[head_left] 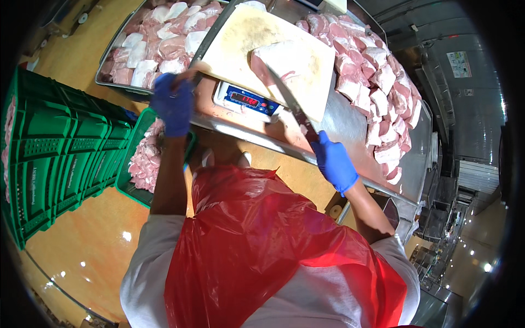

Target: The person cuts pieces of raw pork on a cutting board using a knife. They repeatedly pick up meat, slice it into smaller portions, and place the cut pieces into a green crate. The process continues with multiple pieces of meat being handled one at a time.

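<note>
My right hand (332,161), in a blue glove, is closed on the handle of a long knife (290,99). Its blade lies across a pale slab of meat (270,60) on a cream cutting board (235,41). My blue-gloved left hand (169,104) is off the board’s lower left corner, blurred; at its fingertips is a small pink-brown thing (186,74), possibly meat, too smeared to make out. Just below the board a digital scale (245,98) shows a lit red display.
A metal tray (115,76) of meat slabs is at upper left, piled meat cuts (383,109) on the steel table (350,136) at right. Stacked green crates (60,153) and a crate of meat pieces (145,158) stand on the yellow floor (93,229) at left.
</note>
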Demonstrator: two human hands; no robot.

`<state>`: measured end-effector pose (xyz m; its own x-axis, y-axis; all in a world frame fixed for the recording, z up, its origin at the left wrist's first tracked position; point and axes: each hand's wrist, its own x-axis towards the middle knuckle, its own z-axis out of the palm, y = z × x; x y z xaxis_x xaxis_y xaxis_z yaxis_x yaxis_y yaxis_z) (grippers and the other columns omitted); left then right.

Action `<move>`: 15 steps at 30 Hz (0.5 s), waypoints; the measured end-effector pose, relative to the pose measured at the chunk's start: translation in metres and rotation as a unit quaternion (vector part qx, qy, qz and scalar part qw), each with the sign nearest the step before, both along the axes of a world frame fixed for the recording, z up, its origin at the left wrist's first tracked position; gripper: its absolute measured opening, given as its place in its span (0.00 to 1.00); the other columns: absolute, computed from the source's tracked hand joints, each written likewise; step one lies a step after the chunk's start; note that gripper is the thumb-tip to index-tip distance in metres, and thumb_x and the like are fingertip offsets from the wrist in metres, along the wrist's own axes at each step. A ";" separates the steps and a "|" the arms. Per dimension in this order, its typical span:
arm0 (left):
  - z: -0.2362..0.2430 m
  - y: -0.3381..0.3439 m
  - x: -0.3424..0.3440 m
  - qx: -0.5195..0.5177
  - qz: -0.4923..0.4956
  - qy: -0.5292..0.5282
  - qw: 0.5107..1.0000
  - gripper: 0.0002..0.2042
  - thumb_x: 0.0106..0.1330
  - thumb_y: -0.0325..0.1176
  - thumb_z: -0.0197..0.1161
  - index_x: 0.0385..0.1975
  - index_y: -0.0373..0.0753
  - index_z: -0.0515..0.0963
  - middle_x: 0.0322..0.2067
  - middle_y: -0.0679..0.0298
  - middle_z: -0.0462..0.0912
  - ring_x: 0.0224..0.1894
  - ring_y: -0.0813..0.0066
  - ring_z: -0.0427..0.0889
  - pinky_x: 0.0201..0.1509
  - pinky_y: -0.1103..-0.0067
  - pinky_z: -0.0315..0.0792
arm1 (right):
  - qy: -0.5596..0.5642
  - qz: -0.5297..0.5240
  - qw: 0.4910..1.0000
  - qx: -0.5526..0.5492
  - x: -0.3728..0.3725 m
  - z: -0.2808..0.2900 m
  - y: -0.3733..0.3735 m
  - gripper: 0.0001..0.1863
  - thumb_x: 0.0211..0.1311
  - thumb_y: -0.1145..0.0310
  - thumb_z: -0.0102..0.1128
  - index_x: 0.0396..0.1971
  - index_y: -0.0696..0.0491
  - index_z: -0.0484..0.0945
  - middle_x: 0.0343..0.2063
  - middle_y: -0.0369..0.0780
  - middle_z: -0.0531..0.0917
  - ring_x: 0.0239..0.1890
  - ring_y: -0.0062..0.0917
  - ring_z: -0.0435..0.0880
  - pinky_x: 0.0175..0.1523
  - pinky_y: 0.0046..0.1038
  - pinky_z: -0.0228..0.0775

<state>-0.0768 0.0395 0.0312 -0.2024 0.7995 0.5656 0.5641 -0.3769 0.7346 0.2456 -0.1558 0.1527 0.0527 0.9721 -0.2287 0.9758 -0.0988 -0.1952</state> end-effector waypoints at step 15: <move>0.024 0.077 -0.027 -0.123 -0.179 0.056 0.975 0.19 0.64 0.34 0.63 0.53 0.33 0.79 0.47 0.49 0.84 0.48 0.60 0.84 0.54 0.70 0.76 | 0.274 -0.188 0.918 0.217 0.006 -0.013 0.023 0.12 0.75 0.66 0.52 0.44 0.61 0.72 0.21 0.44 0.83 0.20 0.27 0.82 0.25 0.29 0.72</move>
<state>-0.1038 0.1169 0.0550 0.1671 0.9213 0.3510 0.5105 -0.3854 0.7686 0.2514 -0.1326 0.1400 0.3956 0.9146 0.0835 0.6324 -0.2053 -0.7469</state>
